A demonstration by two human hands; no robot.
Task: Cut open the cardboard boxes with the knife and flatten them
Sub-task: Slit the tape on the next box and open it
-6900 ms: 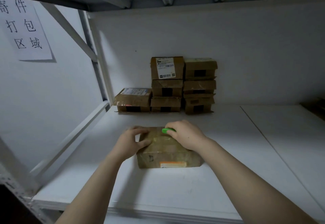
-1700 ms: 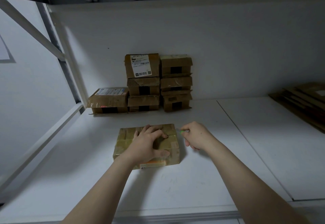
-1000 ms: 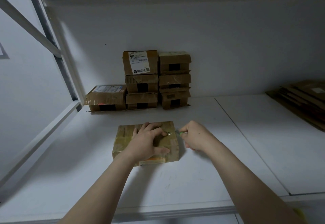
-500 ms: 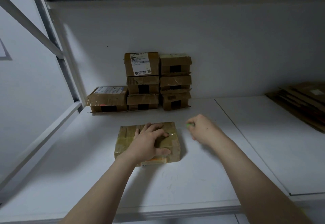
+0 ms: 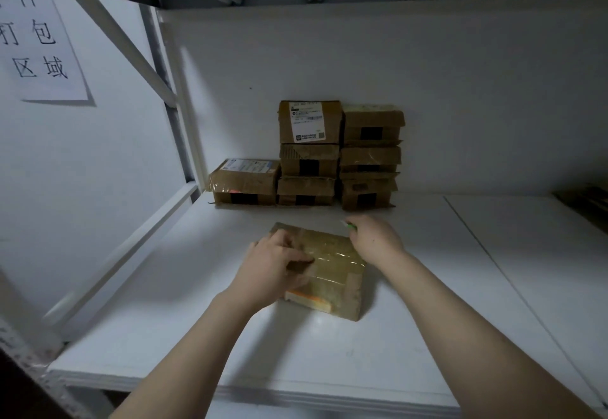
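Head view, dim light. Taped cardboard box (image 5: pixel 332 267) lies flat on the white shelf (image 5: pixel 329 349), near the middle of the left board and turned askew to the front edge. An orange-and-white label shows on its near side.

Left hand (image 5: pixel 271 269) rests on the left part of the box top. The fingers (image 5: pixel 283 241) are bent and close together, tips down on the tape near the far left corner, and the thumb is stretched across the top toward the middle.

Right hand (image 5: pixel 375 241) sits at the far right corner of the box, its fingers curled tight round a green-handled knife (image 5: pixel 350 226). Only the green end and a pale tip show past the knuckles, pointing left — whether the tip touches the cardboard I cannot tell.

Against the back wall: stacked cardboard boxes (image 5: pixel 339 155), two columns of three, and one single box (image 5: pixel 245 182) just beside them at the left rear corner.

Paper sign (image 5: pixel 39 43) with handwritten characters on the left wall. Dark flattened cardboard (image 5: pixel 587 201) at the far right edge — detail unclear.
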